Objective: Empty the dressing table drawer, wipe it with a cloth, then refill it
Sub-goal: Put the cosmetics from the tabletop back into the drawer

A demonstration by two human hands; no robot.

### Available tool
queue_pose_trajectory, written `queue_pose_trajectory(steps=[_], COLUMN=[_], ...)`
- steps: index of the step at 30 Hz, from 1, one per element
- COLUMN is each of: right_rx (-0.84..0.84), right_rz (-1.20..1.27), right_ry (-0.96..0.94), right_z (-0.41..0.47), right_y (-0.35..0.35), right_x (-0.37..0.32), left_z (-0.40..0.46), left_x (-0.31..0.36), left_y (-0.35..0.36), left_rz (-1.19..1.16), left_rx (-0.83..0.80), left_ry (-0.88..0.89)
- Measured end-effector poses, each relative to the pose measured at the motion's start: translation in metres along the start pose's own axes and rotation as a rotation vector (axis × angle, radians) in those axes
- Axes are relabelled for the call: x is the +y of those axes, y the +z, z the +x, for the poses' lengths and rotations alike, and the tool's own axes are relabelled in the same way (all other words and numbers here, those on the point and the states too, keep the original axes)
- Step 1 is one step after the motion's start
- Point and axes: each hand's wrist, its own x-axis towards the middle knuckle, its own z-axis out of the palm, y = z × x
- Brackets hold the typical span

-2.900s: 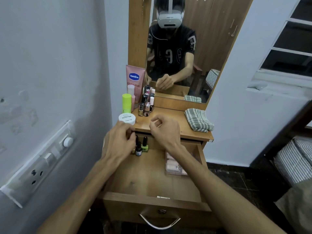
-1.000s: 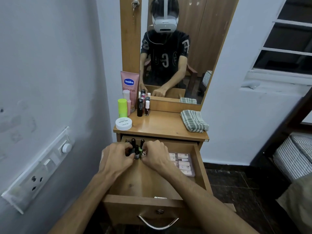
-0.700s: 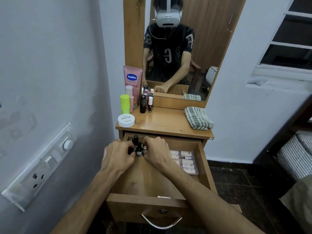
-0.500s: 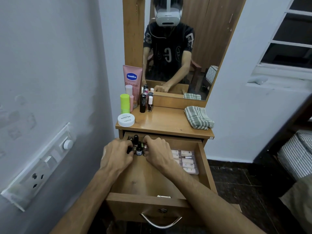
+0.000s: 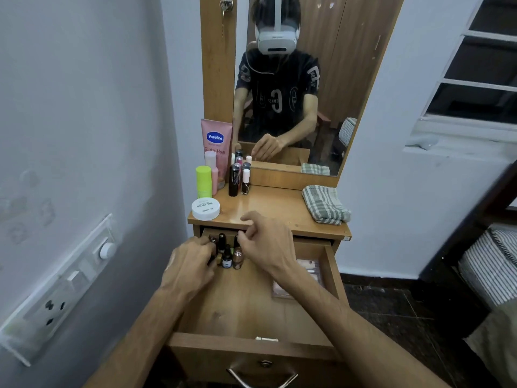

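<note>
The wooden drawer is pulled out. Several small nail polish bottles stand in a tight cluster at its back left corner. My left hand rests against the left side of the cluster, its fingers curled around a bottle there. From the right, my right hand pinches the black cap of a copper-coloured bottle with its fingertips. A pale make-up palette lies at the drawer's right side, partly hidden under my right forearm. A folded checked cloth lies on the table top, at the right.
On the table top, at the left, stand a pink Vaseline tube, a green stick, a white jar, a black tube and a nail polish bottle. Behind them is a mirror. A switch panel is on the left wall.
My right hand has risen a little toward the table edge and now covers part of the palette. My left hand stays at the bottle cluster.
</note>
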Motion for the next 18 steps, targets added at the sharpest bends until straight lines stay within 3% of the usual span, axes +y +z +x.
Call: queue_pose_trajectory(steps=[4,8,18], right_rx=[0.100,0.076,0.096], right_rz=[0.108,0.135,0.141], right_ry=[0.104,0.191,0.295], right_z=[0.036,0.070,0.112], right_y=[-0.007,-0.012,-0.013], right_x=[-0.006,-0.003,0.011], left_z=[-0.001,-0.003,0.043], left_x=[-0.005,-0.005,0.033], left_y=[0.005,0.004,-0.052], left_rz=[-0.041,-0.078,-0.172], left_rx=[0.011,0.041,0.398], left_ry=[-0.014,-0.010,0.054])
